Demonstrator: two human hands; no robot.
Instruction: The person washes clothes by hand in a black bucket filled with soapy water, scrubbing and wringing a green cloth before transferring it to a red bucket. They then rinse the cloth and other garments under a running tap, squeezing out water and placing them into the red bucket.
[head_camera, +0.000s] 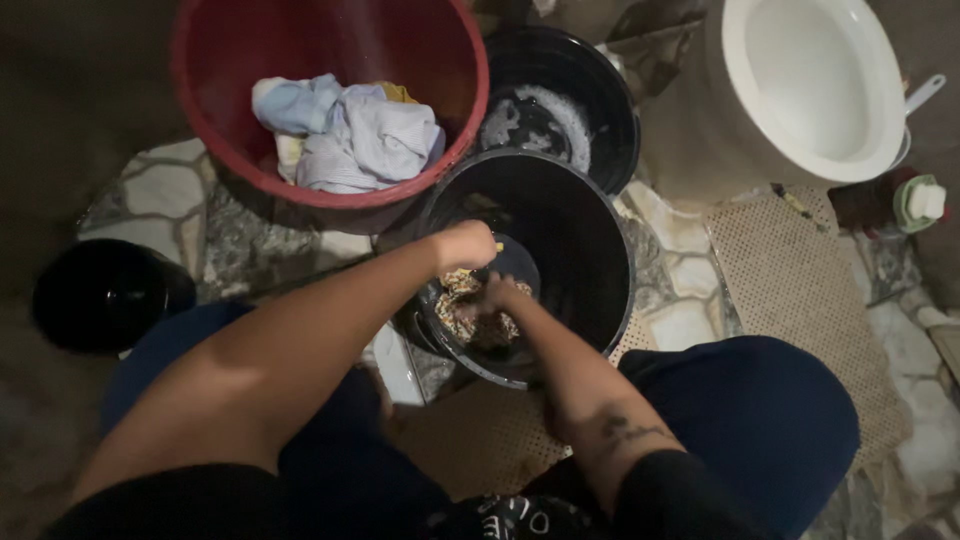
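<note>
Washing step: both hands, left hand (466, 243) and right hand (497, 296), closed on patterned wet cloth (470, 310) inside black plastic bucket (590, 250); next probably needs firm scrubbing grip.

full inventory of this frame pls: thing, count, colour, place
red tub: 1, red, top left
clothes: a pile, pale blue and white with a bit of yellow, inside the red tub
black bucket: 1, black, centre, between the knees
patterned cloth: 1, brown and white, inside the black bucket, under both hands
sudsy bucket: 1, black, foam inside, behind the black bucket
toilet bowl: 1, white, top right
perforated mat: 1, beige, floor at right
dark round container: 1, black, floor at left
left hand: 1, closed on the patterned cloth
right hand: 1, on the patterned cloth
</note>
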